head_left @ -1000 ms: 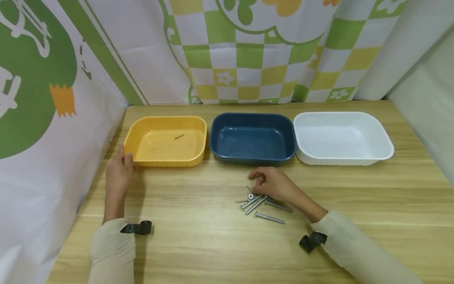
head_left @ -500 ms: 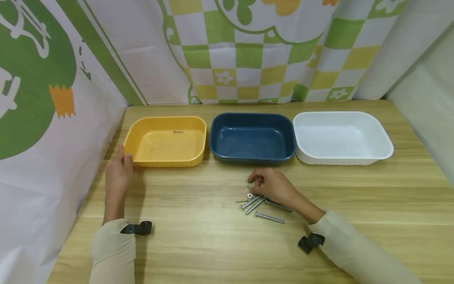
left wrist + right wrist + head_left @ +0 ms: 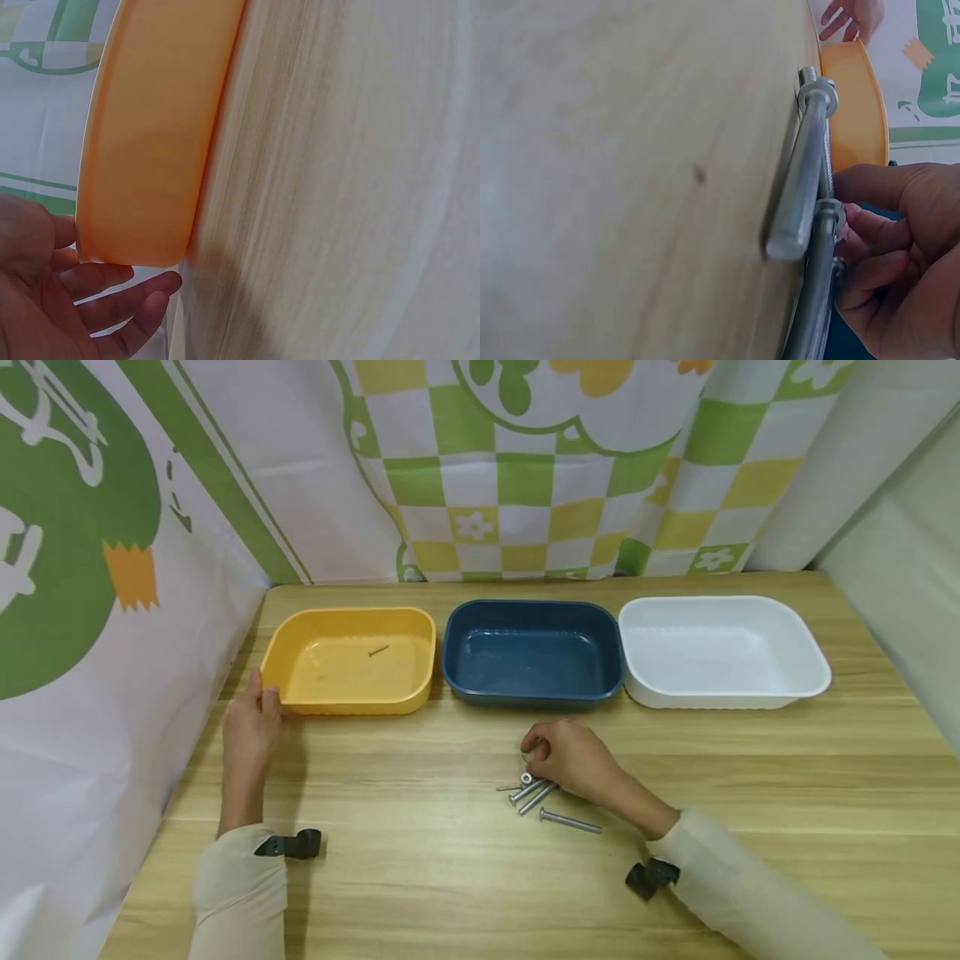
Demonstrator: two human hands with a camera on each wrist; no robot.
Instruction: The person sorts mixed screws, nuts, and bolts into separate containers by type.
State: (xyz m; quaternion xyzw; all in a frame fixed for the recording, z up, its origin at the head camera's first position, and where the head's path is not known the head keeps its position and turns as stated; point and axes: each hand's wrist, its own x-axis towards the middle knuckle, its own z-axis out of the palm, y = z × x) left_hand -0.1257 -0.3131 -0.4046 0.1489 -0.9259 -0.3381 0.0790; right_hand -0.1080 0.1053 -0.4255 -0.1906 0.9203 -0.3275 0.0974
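L hand (image 3: 253, 727) gripping corner of yellow tray (image 3: 352, 706), smooth rounded plastic, sitting L of navy tray (image 3: 525, 667); thin screw (image 3: 378, 651) lying inside yellow one. R hand (image 3: 576, 762), fingers bent, poised at piled steel bolts (image 3: 537, 799) (long round shanks, domed heads) in front of navy tray; can't tell if grasping anything. Holed nut (image 3: 527, 778) lying w/ pile; loose bolt (image 3: 572, 821) lying farther from navy tray. White tray (image 3: 712, 662), glossy plastic, sitting just R of navy tray. Wood-grain table (image 3: 420, 860) supporting trays + hardware.

L grip (image 3: 252, 725) @ yel. bin (image 3: 352, 707)
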